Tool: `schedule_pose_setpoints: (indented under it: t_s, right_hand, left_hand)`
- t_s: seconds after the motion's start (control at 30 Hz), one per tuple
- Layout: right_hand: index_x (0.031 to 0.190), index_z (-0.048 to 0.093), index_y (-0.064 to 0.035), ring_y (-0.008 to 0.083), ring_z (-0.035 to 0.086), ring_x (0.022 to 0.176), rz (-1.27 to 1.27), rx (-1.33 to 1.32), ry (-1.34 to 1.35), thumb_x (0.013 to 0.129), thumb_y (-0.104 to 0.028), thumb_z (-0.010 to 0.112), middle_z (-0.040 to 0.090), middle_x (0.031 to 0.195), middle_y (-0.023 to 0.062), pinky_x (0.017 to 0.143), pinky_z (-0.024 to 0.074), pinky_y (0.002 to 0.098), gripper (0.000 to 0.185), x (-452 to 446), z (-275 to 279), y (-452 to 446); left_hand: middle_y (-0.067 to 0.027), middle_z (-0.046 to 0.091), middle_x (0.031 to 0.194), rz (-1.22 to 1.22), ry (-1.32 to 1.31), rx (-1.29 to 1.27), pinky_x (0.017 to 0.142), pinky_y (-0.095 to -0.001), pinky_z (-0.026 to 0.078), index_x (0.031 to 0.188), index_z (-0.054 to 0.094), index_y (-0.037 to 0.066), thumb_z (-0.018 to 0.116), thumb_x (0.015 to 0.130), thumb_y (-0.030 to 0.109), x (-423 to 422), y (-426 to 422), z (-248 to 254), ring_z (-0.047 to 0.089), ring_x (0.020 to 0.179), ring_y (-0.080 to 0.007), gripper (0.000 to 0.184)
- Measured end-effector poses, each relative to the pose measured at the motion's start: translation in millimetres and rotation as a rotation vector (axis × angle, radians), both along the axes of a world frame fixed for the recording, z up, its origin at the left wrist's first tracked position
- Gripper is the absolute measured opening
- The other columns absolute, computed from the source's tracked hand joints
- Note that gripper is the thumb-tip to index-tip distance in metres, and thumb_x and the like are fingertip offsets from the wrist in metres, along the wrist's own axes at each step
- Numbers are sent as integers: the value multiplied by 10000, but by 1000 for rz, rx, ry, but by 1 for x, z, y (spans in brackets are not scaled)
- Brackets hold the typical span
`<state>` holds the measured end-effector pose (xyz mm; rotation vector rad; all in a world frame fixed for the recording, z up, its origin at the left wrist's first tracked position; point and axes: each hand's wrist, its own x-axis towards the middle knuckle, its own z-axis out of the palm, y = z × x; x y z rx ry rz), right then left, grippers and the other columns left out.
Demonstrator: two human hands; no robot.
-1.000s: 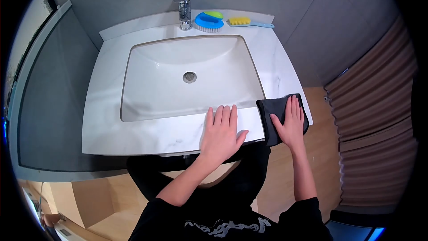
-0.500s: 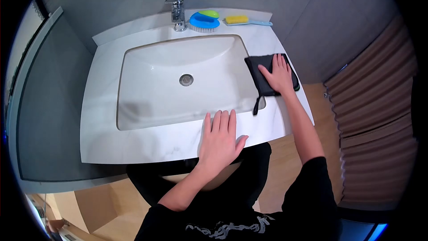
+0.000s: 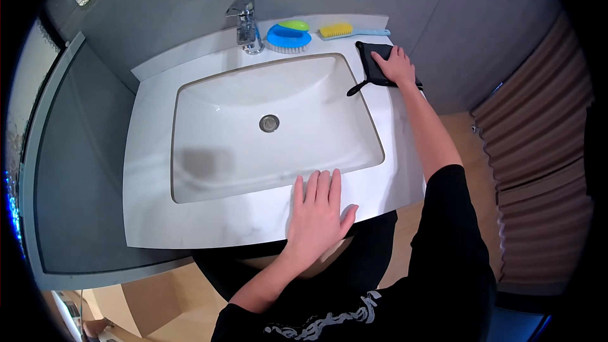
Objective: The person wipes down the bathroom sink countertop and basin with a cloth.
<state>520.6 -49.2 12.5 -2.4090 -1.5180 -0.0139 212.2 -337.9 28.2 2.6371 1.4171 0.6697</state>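
My right hand (image 3: 398,66) presses a folded dark cloth (image 3: 373,69) onto the back right of the white countertop (image 3: 149,215). From the cloth a small black loop hangs over the basin's right rim. Flat on the counter's front edge lies my left hand (image 3: 315,218), its fingers spread and nothing in it. Between the hands and the faucet (image 3: 247,28) is the white basin (image 3: 221,133) with a round metal drain (image 3: 269,123).
A blue and green brush (image 3: 289,38) stands right of the faucet, and a yellow-bristled brush (image 3: 339,31) lies beside it. Grey wall tiles rise behind. A brown pleated curtain (image 3: 538,164) hangs at the right, a grey panel (image 3: 88,171) at the left.
My right hand and the cloth have slid from the counter's front right corner to its back right. My left hand has stayed at the front edge. The view has shifted slightly.
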Motion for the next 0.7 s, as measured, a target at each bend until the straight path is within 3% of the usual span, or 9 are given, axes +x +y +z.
schedule_pose_setpoints:
  t_s: [0.2,0.37,0.5,0.7]
  right_hand:
    - [1474,316,-50,367,450,1282,-80,-19,22,810,-725,469,435,1427,163,1045,371,483,959,-6,4,-17]
    - [1465,324,-24,374,439,1284,-63,8,-9,849,-681,454,427,1430,176,1060,342,491,910,-9,3,-63]
    - [1454,327,-24,365,323,1376,-13,31,-47,863,-652,460,307,1523,185,1100,276,509,872,-12,0,-116]
    - [1459,315,13,354,230,1433,126,52,-134,892,-606,460,275,1538,199,1164,171,499,852,-20,-5,-215]
  left_hand:
    - [-193,541,1213,3,-19,27,1055,-518,333,1283,509,-54,636,836,371,1,-1,-2,484,1183,-324,629]
    - [-187,538,1206,12,-39,59,1060,-516,330,1282,510,-46,636,839,366,1,-3,-7,487,1172,-321,618]
    - [-185,533,1210,11,-28,69,1067,-518,326,1284,506,-45,628,850,363,1,-4,-4,485,1173,-321,608]
    - [-192,532,1219,10,-45,77,1069,-512,324,1289,502,-47,620,863,385,-1,-5,-7,483,1177,-325,618]
